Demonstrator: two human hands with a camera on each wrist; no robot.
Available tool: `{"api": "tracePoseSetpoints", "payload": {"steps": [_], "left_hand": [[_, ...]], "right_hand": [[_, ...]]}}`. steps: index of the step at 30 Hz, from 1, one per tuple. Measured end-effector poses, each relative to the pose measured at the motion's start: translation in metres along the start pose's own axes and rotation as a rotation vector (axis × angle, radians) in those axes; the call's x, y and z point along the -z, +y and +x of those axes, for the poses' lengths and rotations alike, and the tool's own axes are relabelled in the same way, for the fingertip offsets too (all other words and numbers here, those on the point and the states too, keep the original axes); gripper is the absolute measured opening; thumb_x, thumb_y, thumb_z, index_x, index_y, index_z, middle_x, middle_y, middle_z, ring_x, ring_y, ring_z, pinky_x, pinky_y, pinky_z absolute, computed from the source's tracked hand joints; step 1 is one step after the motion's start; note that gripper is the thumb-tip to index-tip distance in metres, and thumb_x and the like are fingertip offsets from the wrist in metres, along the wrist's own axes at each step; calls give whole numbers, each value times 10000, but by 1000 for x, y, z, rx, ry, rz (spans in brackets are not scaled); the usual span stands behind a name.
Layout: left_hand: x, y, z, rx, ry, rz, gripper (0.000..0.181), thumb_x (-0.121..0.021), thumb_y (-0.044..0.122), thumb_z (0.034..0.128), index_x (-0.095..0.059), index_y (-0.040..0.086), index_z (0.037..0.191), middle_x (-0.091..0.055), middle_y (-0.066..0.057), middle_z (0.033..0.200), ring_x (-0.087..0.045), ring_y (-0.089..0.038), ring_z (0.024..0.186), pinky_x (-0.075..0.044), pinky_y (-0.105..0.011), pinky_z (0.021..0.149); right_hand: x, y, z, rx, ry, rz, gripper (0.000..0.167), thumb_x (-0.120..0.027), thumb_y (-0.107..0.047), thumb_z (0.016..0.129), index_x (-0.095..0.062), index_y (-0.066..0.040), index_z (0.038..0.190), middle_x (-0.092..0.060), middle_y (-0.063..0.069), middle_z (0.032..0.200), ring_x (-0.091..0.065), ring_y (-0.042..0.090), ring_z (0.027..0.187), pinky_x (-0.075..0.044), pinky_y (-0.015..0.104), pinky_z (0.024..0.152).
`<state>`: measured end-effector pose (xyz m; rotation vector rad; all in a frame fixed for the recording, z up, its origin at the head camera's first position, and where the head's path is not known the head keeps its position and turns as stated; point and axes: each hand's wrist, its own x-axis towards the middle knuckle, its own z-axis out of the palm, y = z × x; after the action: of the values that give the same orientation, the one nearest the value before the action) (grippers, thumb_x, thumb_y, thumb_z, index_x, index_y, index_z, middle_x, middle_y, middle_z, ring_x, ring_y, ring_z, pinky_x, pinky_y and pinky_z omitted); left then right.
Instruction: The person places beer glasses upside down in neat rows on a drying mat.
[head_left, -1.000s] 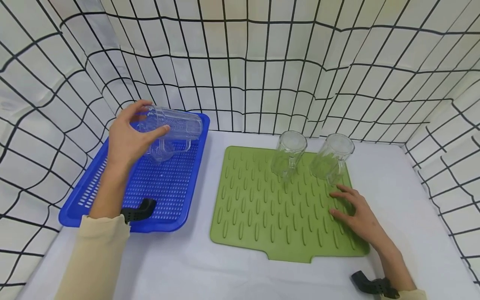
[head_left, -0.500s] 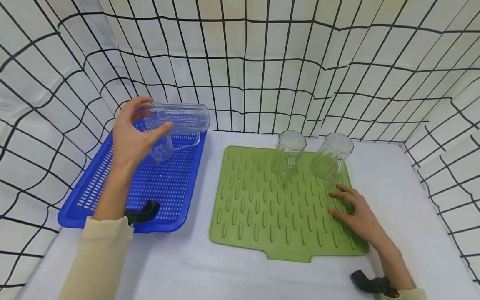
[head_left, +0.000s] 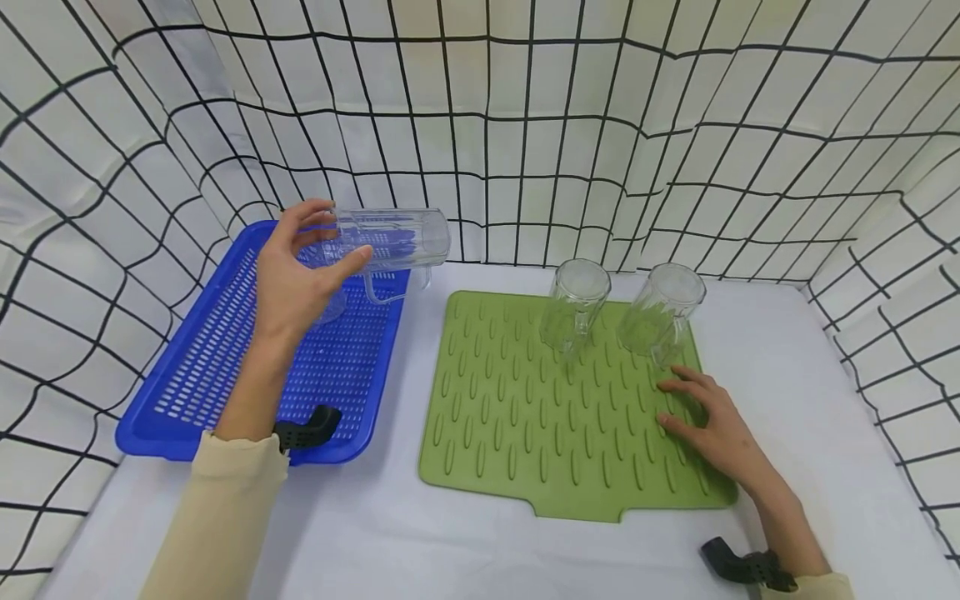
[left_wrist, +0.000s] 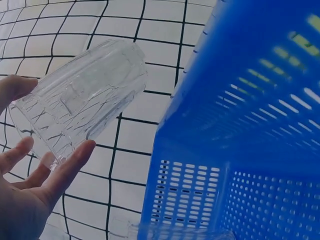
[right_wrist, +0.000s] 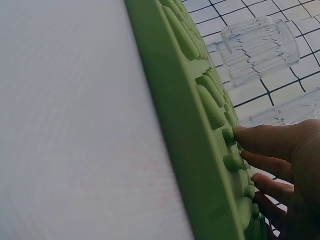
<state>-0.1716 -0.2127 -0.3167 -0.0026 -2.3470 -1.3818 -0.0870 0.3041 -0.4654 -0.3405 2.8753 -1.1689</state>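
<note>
A clear glass mug (head_left: 405,237) lies sideways in the air over the right rim of the blue basket (head_left: 330,367), its handle hanging down. My left hand (head_left: 296,279) grips it near one end between thumb and fingers; the left wrist view shows the same mug (left_wrist: 90,90) in the hand (left_wrist: 35,185). Another clear glass (head_left: 330,308) is partly visible in the basket behind the hand. My right hand (head_left: 712,425) rests with parted fingers at the right side of the green mat (head_left: 540,433), below a standing glass mug (head_left: 660,312), holding nothing.
A second glass mug (head_left: 575,304) stands on the mat's back part, left of the other one. White cloth (head_left: 360,533) covers the table. A wall of white cloth with a black grid (head_left: 517,150) surrounds the back and sides.
My left hand has moved right with the mug, which has come from above the basket to beyond its right rim and turned nearly level. The right hand has stayed in place.
</note>
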Motion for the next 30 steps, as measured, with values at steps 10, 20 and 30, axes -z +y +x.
{"api": "tracePoseSetpoints", "payload": {"steps": [10, 20, 30], "left_hand": [[-3, 5, -5, -2, -6, -36, 638, -851, 262, 864, -590, 231, 1446, -622, -62, 1402, -627, -217, 1230, -535, -245, 908], [-8, 9, -8, -1, -7, -27, 620, -868, 292, 851, -624, 223, 1416, -654, -67, 1370, -676, -193, 1202, -555, -122, 870], [-12, 12, -13, 16, -55, -25, 636, -849, 287, 863, -584, 193, 1433, -658, -84, 1385, -649, -229, 1237, -531, -143, 822]], "right_hand": [[0, -3, 0, -5, -2, -1, 448, -782, -141, 922, -642, -27, 1332, -375, 280, 1610, -281, 607, 1460, -257, 835, 1085], [1, -3, 0, 6, -3, -16, 448, -784, -139, 920, -642, -26, 1329, -383, 291, 1598, -295, 611, 1448, -273, 833, 1073], [3, -7, 1, 16, 1, -44, 432, -792, -133, 910, -658, -26, 1306, -408, 293, 1578, -321, 608, 1437, -295, 824, 1071]]}}
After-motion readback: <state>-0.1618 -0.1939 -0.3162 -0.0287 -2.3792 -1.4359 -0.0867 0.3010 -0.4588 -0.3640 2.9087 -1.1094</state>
